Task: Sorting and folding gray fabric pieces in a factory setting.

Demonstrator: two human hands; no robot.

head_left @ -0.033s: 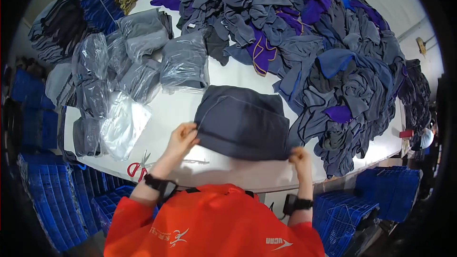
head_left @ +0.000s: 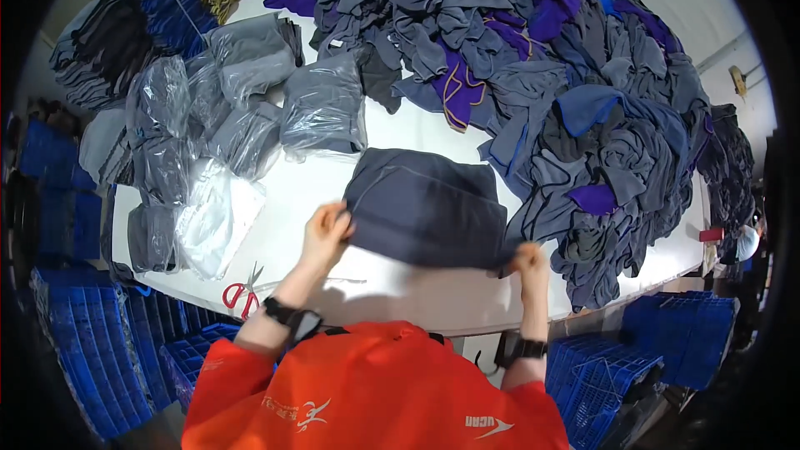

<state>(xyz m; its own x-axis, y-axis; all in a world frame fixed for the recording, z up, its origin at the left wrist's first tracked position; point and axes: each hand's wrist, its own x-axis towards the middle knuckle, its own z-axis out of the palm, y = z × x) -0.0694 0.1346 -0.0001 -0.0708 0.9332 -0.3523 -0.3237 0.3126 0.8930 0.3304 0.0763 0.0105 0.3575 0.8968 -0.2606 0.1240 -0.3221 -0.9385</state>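
A dark grey piece of fabric [head_left: 427,210] with stitched seams lies spread on the white table [head_left: 321,287] before me. My left hand [head_left: 327,232] pinches its near left corner between thumb and fingers. At the near right corner, my right hand [head_left: 529,260] is closed on the same fabric. The near edge between them looks slightly blurred and casts a shadow on the tabletop. Red-handled scissors [head_left: 242,296] lie left of my left forearm, by the table's front edge.
Clear plastic bags of folded grey fabric [head_left: 323,108] cover the table's left side. A big loose heap of grey and purple cloth [head_left: 458,12] fills the back and right. Stacked dark cloths [head_left: 104,58] stand far left. Blue plastic crates [head_left: 79,350] flank me below the table.
Both hands have shifted slightly away from me, carrying the fabric's near edge with them. The far part of the fabric has barely moved.
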